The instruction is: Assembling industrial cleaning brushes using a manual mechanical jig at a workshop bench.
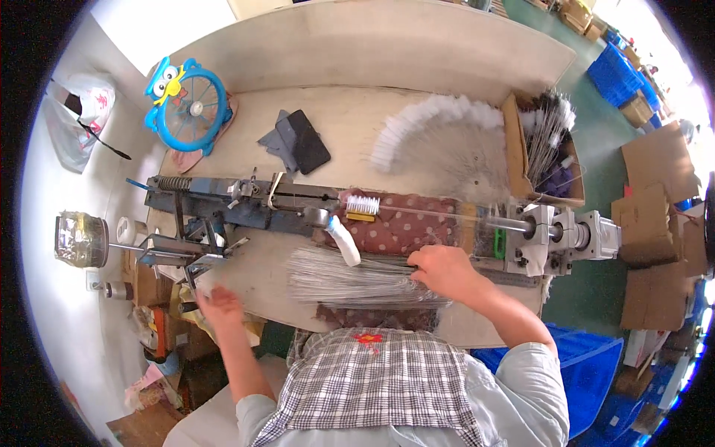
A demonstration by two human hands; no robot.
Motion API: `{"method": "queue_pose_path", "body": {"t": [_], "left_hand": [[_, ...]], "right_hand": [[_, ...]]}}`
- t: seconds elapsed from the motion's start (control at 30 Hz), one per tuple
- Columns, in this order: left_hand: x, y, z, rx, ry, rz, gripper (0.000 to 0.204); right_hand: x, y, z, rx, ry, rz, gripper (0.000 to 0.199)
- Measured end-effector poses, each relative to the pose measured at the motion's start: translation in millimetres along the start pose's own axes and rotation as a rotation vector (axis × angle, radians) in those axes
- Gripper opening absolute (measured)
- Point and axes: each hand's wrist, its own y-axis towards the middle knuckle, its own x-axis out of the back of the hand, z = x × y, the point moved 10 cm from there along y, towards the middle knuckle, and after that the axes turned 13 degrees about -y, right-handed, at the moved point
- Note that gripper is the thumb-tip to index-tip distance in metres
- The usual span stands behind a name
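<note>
At lower centre of the frame the right hand (445,273) rests curled fingers on the bundle of wires (357,279) lying on the counter (350,119), steadying them, while the left hand (217,304), blurred, hangs open and empty.

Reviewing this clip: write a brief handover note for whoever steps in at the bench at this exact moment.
Right hand rests on the bundle of thin metal wires at the near table edge, fingers on its right end. Left hand is blurred, off the table's left corner, holding nothing visible. One bristle brush sits in the long twisting machine. Finished white brushes lie fanned behind it. Many wires are still unused.
</note>
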Motion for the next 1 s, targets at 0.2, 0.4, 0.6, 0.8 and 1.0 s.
{"method": "queue_pose_path", "body": {"t": [0.2,0.4,0.6,0.8,1.0], "left_hand": [[22,3,-121,-0.540,0.125,-0.334,0.040],[-24,-42,-27,-0.493,0.197,-0.314,0.040],[-86,-43,140,0.122,0.004,0.109,0.027],[-220,-150,251,0.313,0.498,0.590,0.029],[-304,-240,258,1.085,-0.368,0.479,0.023]], "right_hand": [[6,2,-1,0.001,-0.034,0.048,0.013],[2,-3,-10,-0.071,0.000,0.093,0.011],[0,-8,-24,-0.087,0.023,0.056,0.019],[-1,-16,-22,-0.083,0.009,-0.017,0.023],[11,-13,-18,-0.140,-0.063,0.014,0.021]]}}
